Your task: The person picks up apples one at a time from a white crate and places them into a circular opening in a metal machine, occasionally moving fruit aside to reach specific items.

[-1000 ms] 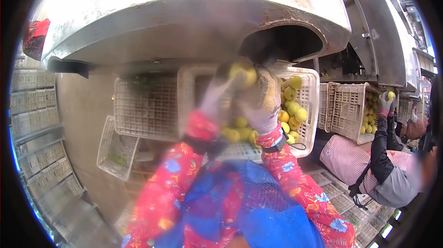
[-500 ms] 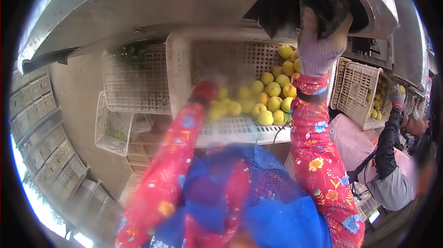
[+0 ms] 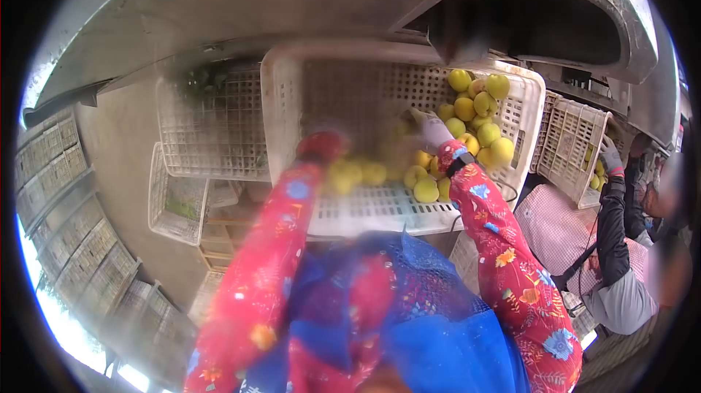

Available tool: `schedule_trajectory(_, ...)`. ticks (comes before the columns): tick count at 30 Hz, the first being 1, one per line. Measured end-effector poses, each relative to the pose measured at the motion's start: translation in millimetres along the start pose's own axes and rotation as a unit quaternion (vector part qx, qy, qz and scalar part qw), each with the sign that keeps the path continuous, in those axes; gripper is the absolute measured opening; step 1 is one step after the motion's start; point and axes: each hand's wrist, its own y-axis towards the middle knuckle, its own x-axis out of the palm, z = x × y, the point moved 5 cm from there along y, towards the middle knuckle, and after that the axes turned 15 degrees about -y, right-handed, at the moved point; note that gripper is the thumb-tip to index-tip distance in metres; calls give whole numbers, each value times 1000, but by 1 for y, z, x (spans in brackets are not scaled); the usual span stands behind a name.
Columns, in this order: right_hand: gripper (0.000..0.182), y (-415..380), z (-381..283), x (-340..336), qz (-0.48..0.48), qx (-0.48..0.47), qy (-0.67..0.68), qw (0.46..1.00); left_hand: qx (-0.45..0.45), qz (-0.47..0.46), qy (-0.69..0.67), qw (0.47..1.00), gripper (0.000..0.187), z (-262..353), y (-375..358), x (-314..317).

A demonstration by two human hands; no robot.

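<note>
A large white crate (image 3: 380, 216) with slotted walls stands in front of me, with yellow-green fruit (image 3: 502, 150) heaped in its right half. My right hand (image 3: 427, 128), in a pale glove with dark fingers, reaches down over the fruit near the middle of the crate; its fingertips are blurred and whatever they hold is unclear. My left hand (image 3: 328, 130) is over the crate's left part, smeared by a blur on the view, beside a few fruits. Its fingers cannot be made out.
A metal machine with a dark opening (image 3: 562, 24) hangs above the crate. Empty crates (image 3: 212, 126) stand at the left, stacked ones (image 3: 73, 225) farther off. At the right, a co-worker's gloved hand (image 3: 610, 155) is at another crate (image 3: 573, 145) of fruit.
My right hand has come down and left from the machine's dark opening into the crate. The co-worker's hand has moved lower, to the rim of their crate. Some fruit near my right hand has shifted.
</note>
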Motion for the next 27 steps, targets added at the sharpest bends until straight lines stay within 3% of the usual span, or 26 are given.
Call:
schedule_trajectory(2,60,-34,-16,-24,79,-62,242,965,35,18,-122,992,47,34,-18,-24)
schedule_trajectory(5,69,-82,-43,-59,130,-117,376,910,112,11,-253,961,47,97,-45,-47)
schedule_trajectory(8,79,-112,-56,-70,198,-143,440,864,196,20,-275,941,48,154,-82,-62)
schedule_trajectory(9,79,-127,-67,-83,275,-143,314,897,231,49,-257,937,48,168,-96,-65)
schedule_trajectory(11,78,-154,-98,-108,412,-131,45,901,300,110,-217,922,50,190,-114,-72)
schedule_trajectory(12,86,-158,-102,-106,435,-68,17,898,319,124,-198,919,52,192,-116,-75)
schedule_trajectory(15,87,-168,-108,-116,511,-106,173,835,325,121,-189,919,53,193,-111,-85)
schedule_trajectory(16,81,-174,-114,-128,568,-100,163,800,309,106,-219,919,53,199,-113,-89)
schedule_trajectory(18,74,-174,-123,-151,604,-58,150,781,247,66,-358,898,54,207,-122,-91)
schedule_trajectory(20,63,-161,-126,-173,658,0,112,745,204,74,-479,851,48,208,-126,-93)
schedule_trajectory(21,62,-137,-119,-180,675,44,26,736,185,87,-533,821,45,205,-128,-93)
schedule_trajectory(24,59,-73,-101,-200,685,117,-123,708,270,184,-356,875,44,200,-128,-93)
schedule_trajectory(26,60,-80,-102,-223,677,79,-79,728,283,186,-281,898,48,207,-129,-97)
schedule_trajectory(27,59,-95,-104,-226,678,53,10,733,279,171,-257,909,51,210,-130,-97)
